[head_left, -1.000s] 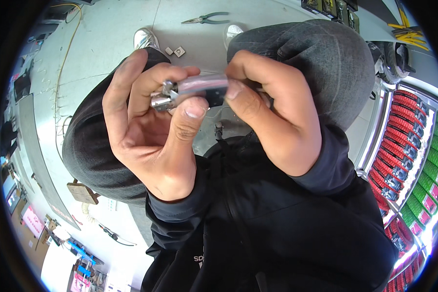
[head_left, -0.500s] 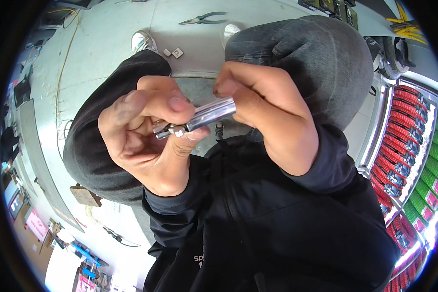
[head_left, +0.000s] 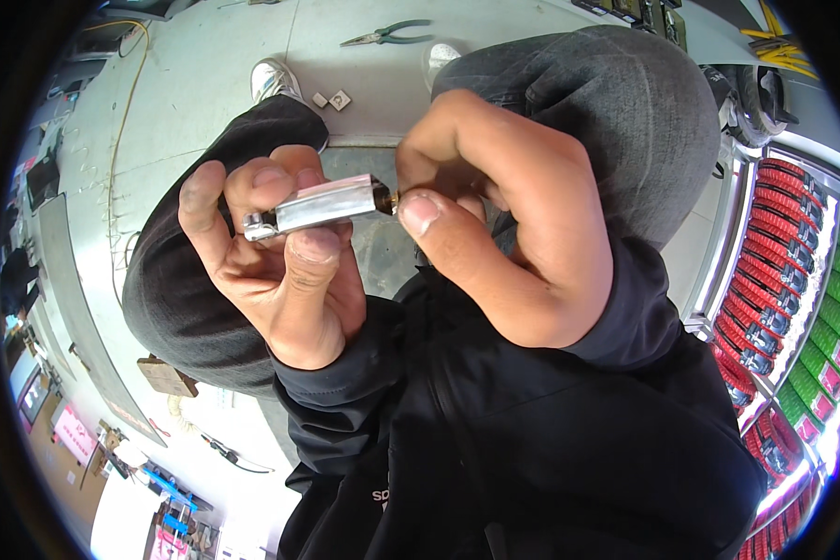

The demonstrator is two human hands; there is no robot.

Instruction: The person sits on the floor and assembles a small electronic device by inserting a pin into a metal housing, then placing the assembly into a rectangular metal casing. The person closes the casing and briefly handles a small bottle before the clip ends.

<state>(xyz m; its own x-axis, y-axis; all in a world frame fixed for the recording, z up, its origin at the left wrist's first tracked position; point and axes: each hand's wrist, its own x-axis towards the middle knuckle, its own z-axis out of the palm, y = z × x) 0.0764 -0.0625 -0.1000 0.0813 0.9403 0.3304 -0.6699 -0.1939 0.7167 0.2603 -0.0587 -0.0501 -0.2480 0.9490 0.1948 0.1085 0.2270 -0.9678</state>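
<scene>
My left hand point(head_left: 275, 280) pinches a shiny silver metal casing point(head_left: 327, 205) between thumb and fingers, its other fingers curled behind. The casing is narrow with flat sides and lies almost level, its right end slightly higher. Small metal fittings point(head_left: 259, 227) stick out at its left end. The right end looks hollow and dark inside. There, the thumb and fingertips of my right hand point(head_left: 532, 215) close on a tiny brass-coloured piece point(head_left: 394, 202), mostly hidden by the fingers. What kind of device the casing belongs to, I cannot tell.
Green-handled pliers point(head_left: 385, 35) lie on the floor beyond my knees. Nearer sit two small metal blocks point(head_left: 340, 100) beside my left shoe point(head_left: 273, 78). A wooden block point(head_left: 166, 375) is by my left leg. Red coiled goods point(head_left: 770, 261) fill a rack at the right.
The casing has shifted left and turned more level, showing its right end. My left fingers have slid along it, and my right thumb and fingertips have come to that end.
</scene>
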